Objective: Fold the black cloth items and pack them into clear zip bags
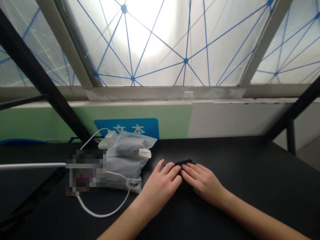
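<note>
My left hand (163, 181) rests palm down on a small flat black thing (184, 163) lying on the black table. Its fingers are stretched over the thing, with the thumb side hidden. From the other side my right hand (203, 181) lies on the same thing, fingers long and close together. The two sets of fingertips nearly meet at its middle. Black on black, the thing shows only its far edge, so I cannot tell its kind. To the left of my left hand is a frosted plastic bag (125, 163) with a white label and dark contents.
A white cable (100, 216) loops on the table (250, 186) at the left, near a white plug (110, 138) and a blurred-out patch. Black metal frame bars (50, 96) slant at both sides. A clear cup (188, 95) stands on the sill below the patterned window.
</note>
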### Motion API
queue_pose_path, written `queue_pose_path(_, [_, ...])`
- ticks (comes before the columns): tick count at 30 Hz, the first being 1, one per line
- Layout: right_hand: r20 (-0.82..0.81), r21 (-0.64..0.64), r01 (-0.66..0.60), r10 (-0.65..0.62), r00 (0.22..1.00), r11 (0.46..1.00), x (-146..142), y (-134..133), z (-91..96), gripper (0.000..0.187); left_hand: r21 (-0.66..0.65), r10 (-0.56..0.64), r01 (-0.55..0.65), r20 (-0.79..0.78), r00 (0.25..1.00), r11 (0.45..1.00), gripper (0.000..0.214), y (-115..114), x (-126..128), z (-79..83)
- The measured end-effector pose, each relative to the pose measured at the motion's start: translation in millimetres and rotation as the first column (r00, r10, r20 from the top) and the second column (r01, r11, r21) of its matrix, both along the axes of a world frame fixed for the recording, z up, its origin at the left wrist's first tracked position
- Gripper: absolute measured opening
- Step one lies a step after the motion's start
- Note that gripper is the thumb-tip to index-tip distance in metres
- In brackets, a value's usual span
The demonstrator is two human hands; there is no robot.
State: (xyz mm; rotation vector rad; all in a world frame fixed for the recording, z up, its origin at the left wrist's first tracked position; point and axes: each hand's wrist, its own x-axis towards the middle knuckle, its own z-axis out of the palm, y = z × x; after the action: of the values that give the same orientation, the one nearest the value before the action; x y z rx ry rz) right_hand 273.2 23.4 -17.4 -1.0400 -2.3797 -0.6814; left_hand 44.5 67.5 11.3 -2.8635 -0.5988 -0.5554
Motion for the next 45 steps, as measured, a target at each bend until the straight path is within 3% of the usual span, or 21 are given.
queue_pose_path(6, [0.122,-0.007,-0.053,0.053,0.991,0.999,-21,-3,-6.6,0.037,0.017,0.064,-0.063,-0.019,0.998,0.998,0.014,-11,-20,-24.3])
queue_pose_path(12, [0.095,-0.083,-0.095,0.103,0.99,0.992,-9,-11,-10.8,0.044,-0.275,0.154,-0.164,-0.056,0.986,0.947,0.028,-31,-34,-17.3])
queue_pose_path(15, [0.057,-0.114,-0.126,0.133,0.99,0.985,-3,-11,-16.9,0.048,-0.373,0.167,-0.163,-0.023,0.986,0.913,0.034,-37,-38,-13.5])
queue_pose_path(19, [-0.01,-0.163,-0.13,0.13,0.992,0.978,3,-4,-23.2,0.053,-0.463,0.179,-0.125,0.073,0.981,0.877,0.043,-34,-41,-20.7])
queue_pose_path(26, [-0.013,-0.324,-0.058,0.057,0.998,0.944,12,4,-17.1,0.071,-0.403,0.068,-0.003,0.146,0.987,0.915,0.058,-17,-44,-23.2])
queue_pose_path(35, [-0.077,-0.342,-0.072,0.049,0.996,0.937,11,4,-11.8,0.071,-0.4,0.025,0.055,0.192,0.981,0.915,0.069,-14,-45,-17.2])
queue_pose_path(40, [-0.105,-0.342,-0.078,0.045,0.993,0.936,13,2,-11.7,0.072,-0.386,0.068,0.003,0.171,0.983,0.923,0.066,-19,-39,-18.2])
queue_pose_path(45, [-0.029,-0.381,-0.037,0.029,0.999,0.924,14,4,-1.9,0.071,-0.337,0.092,-0.062,0.074,0.993,0.94,0.059,-25,-34,-14.2])
